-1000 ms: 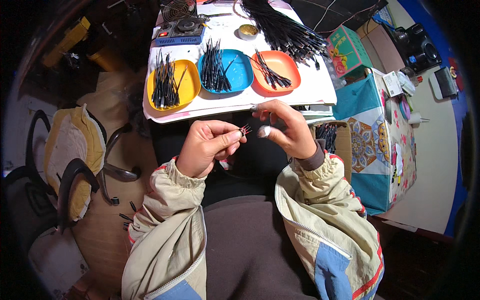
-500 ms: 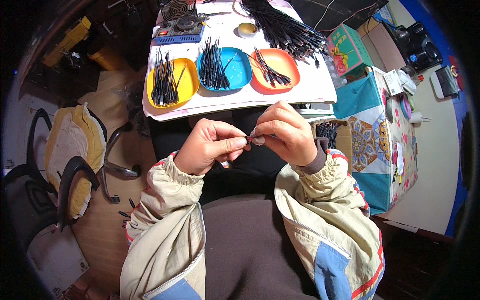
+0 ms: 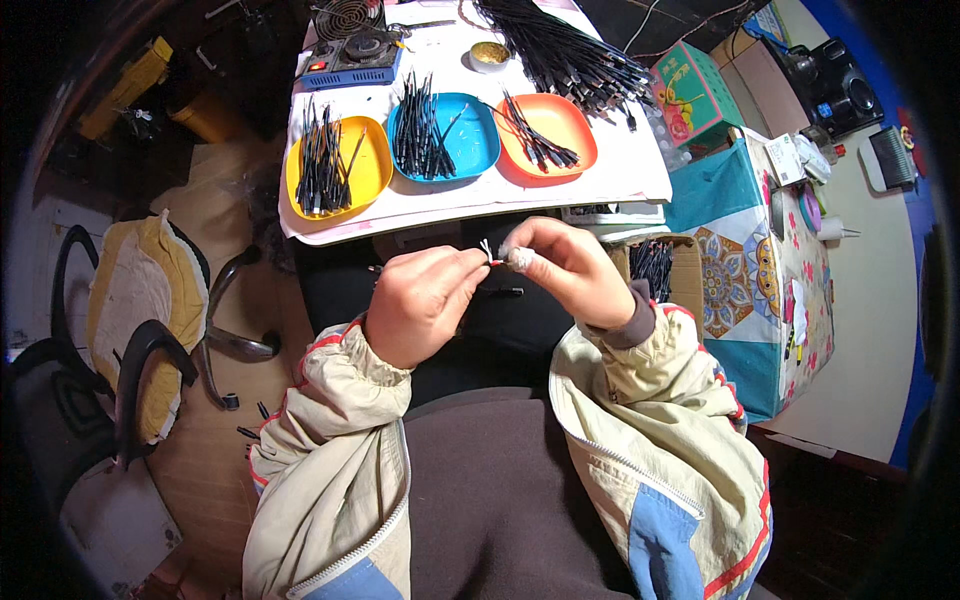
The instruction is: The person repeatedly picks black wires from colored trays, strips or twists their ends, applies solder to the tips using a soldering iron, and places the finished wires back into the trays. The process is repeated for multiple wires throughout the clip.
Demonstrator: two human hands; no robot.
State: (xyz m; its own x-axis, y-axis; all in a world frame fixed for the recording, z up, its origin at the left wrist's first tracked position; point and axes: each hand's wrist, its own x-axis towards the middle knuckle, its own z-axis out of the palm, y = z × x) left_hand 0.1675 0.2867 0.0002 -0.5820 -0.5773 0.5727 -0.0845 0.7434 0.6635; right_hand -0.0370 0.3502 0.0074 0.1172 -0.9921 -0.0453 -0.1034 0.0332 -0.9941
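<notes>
There are two hands [image 3: 425, 300], two sleeves [image 3: 650, 400], three shallow trays [image 3: 565, 120], three small bunches of black cables [image 3: 322, 165], one far larger cable bundle [image 3: 575, 50], one round container [image 3: 488, 66], one green box [image 3: 690, 95] and one blue-sided appliance [image 3: 352, 72].

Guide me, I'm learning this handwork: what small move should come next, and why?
Perhaps spread the wires apart with the right hand: the left hand pinches them, and pale strands and a red one show close together between the hands.

Thin white and red wires [image 3: 495, 263] protrude between fingers [image 3: 464, 268].
</notes>
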